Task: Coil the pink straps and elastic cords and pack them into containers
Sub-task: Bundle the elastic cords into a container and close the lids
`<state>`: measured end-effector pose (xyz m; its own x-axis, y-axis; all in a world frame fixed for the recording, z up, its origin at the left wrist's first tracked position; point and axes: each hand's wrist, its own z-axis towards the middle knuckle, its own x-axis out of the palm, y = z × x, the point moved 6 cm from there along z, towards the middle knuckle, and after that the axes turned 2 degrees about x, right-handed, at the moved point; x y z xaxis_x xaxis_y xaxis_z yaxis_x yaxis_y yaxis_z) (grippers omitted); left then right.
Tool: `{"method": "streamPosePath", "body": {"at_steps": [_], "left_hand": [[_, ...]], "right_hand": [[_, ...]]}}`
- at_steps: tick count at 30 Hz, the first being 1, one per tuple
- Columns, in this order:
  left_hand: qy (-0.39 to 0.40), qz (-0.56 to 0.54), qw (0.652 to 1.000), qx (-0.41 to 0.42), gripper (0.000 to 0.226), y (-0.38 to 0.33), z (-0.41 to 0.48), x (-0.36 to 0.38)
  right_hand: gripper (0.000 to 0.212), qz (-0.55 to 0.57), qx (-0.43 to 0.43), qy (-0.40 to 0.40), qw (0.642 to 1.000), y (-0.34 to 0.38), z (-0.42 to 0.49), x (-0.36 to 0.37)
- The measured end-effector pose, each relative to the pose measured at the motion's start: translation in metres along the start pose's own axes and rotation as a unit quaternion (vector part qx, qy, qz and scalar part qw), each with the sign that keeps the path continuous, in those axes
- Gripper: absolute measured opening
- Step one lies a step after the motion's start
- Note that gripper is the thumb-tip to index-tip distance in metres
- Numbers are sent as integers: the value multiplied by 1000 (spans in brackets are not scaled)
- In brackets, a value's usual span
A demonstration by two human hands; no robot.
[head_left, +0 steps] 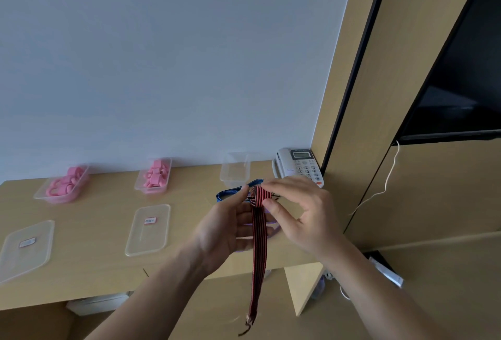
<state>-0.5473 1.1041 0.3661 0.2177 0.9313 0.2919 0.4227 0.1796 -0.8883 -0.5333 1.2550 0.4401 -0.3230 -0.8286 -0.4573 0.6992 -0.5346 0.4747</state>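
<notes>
1. Held above the desk (89, 263), in front of the empty clear container (235, 170): a red-and-black striped elastic cord (259, 234), its top rolled into a small coil, its tail hanging straight down to a frayed end.
2. Pinched the coil from both sides: left hand (230, 227) with thumb and fingers closed on it, right hand (301, 212) with fingertips closed over its top and near edge.
3. Already packed, by the look of it: pink straps (155, 175) in the tub left of the empty container, more in the far-left tub (63, 185).
4. Left off: two labelled lids (148, 228), lying nearer than those tubs.
5. Still loose just behind the hands: a blue strap (233, 192), uncoiled.
6. Judged roughly past midway: pink done, this cord mostly unrolled, blue piece and lidding remaining.
</notes>
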Motion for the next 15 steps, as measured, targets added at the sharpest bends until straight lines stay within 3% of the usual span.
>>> {"method": "streamPosePath", "body": {"at_steps": [5,10,15], "left_hand": [[-6,-64,998,23,38,-6,3,-5],[3,-47,997,61,20,-10,4,-9],[39,-26,996,79,23,-9,2,-7]], "right_hand": [[26,5,23,33,999,-2,-11,9],[27,-35,32,57,997,-3,-23,19],[18,-1,34,44,998,0,-14,12]]}}
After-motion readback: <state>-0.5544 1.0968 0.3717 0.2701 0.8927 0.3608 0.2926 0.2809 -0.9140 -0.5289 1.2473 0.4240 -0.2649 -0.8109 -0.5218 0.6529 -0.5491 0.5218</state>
